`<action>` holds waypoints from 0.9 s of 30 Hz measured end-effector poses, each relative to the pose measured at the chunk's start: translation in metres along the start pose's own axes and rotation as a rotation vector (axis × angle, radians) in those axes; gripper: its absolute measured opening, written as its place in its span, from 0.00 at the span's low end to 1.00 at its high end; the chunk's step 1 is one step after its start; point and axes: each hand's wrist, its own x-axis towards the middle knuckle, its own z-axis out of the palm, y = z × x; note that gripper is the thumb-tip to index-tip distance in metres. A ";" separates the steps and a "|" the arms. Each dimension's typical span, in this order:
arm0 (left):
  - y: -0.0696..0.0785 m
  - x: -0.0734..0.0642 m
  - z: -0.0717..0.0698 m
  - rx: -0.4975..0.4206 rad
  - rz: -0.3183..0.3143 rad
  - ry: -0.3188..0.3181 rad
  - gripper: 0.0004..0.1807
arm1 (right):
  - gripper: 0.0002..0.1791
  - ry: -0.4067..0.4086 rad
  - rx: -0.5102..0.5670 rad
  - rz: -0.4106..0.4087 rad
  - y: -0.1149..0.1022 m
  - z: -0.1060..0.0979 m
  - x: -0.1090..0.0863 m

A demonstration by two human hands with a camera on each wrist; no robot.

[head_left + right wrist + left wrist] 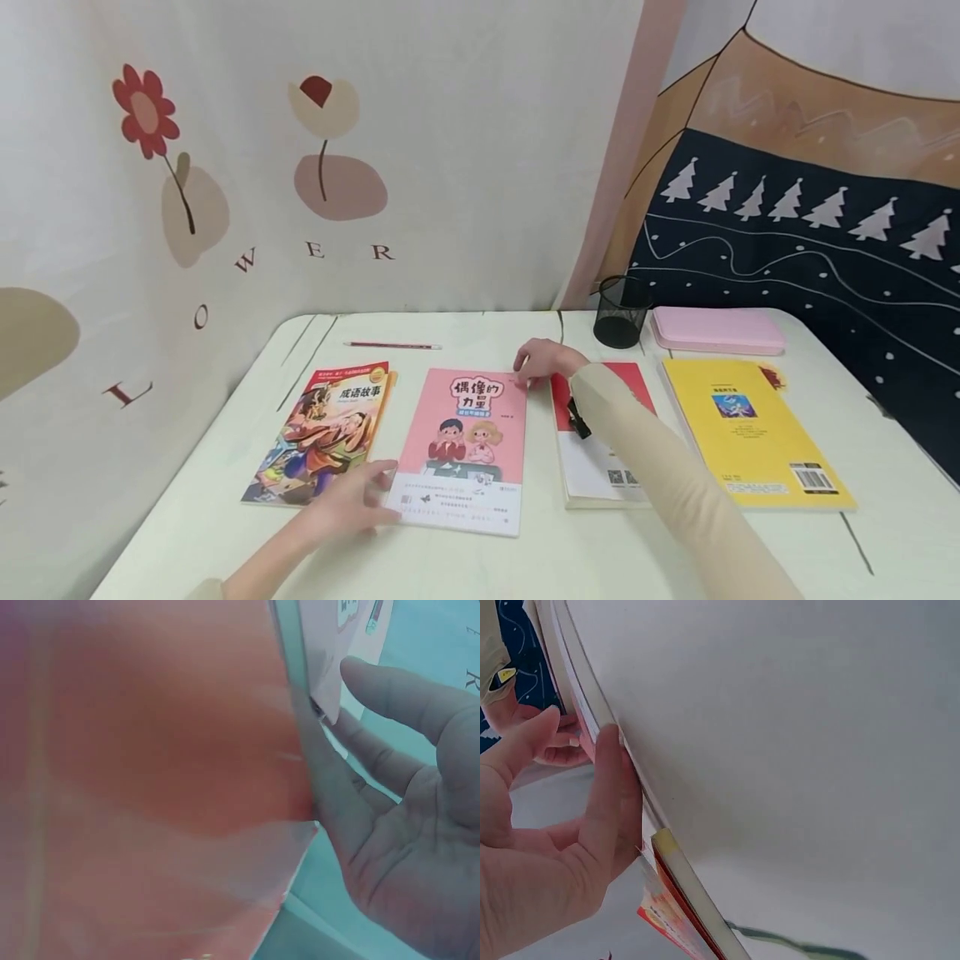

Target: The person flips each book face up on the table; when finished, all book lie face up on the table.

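With left hand [349, 505] spread at lower-left corner of pink book [463, 425], right hand [549, 360] spread at upper-right: probably light, bendy; grip by edges.

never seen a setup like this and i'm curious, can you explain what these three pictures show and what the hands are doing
There's no machine here, just a person's bare left hand and right hand. The wide picture comes from a camera on the head, looking forward and down; the other two come from the wrists, each watching its own hand.

Across the table, from left to right, lie a colourful book, a pink book, a red-and-white book and a yellow book. Beyond them are a pencil, a cup and a case.

The hands are at opposite corners of the pink book, left near, right far; neither clearly grips it.
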 end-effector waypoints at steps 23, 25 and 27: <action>0.002 0.001 0.004 0.177 0.008 -0.052 0.39 | 0.15 0.098 0.108 -0.073 -0.002 0.009 0.006; 0.002 0.002 0.004 0.165 0.006 -0.050 0.39 | 0.16 0.107 0.123 -0.081 -0.002 0.009 0.006; 0.002 0.003 0.004 0.155 -0.007 -0.045 0.38 | 0.17 0.117 0.134 -0.083 -0.002 0.009 0.006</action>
